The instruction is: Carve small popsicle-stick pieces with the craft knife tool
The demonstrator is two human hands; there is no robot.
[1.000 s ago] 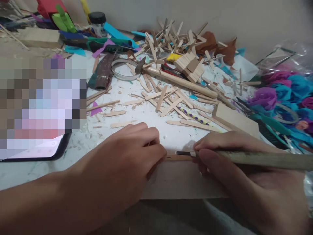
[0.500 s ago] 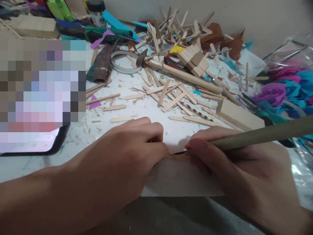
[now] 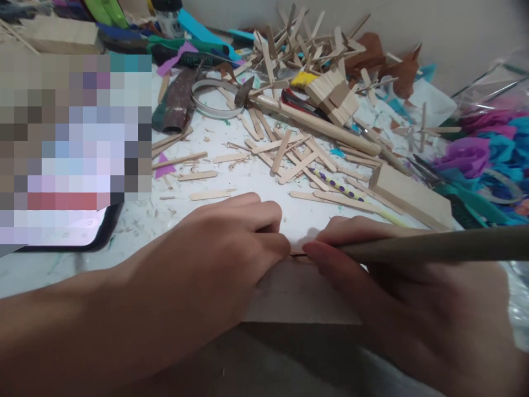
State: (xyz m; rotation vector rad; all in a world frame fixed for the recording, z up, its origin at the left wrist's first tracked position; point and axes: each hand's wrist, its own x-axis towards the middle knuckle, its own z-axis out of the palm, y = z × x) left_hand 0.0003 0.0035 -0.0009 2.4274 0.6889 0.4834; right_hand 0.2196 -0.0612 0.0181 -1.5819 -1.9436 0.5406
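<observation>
My left hand [image 3: 239, 242] is closed, its fingertips pressed down at the near edge of the white tabletop [image 3: 301, 298]; what lies under them is mostly hidden. A thin brown strip [image 3: 303, 258], which looks like wood, shows between my two hands. In my right hand [image 3: 397, 275], closed in a pen-like grip, is a tool with a long round wooden handle [image 3: 433, 246]. Its thin dark tip meets the strip close to my left thumb, and my right fingers cover part of it.
Popsicle sticks [image 3: 300, 168] and shavings lie scattered beyond my hands. A hammer [image 3: 314, 124], a metal ring [image 3: 217, 113] and a wooden block [image 3: 413, 196] sit farther back. At left is a phone [image 3: 97, 242], partly blurred out; at right, colourful crepe paper [image 3: 467, 154].
The tool's handle has swung lower, nearer level, and my right thumb has come closer to my left hand. The whole view has shifted slightly.
</observation>
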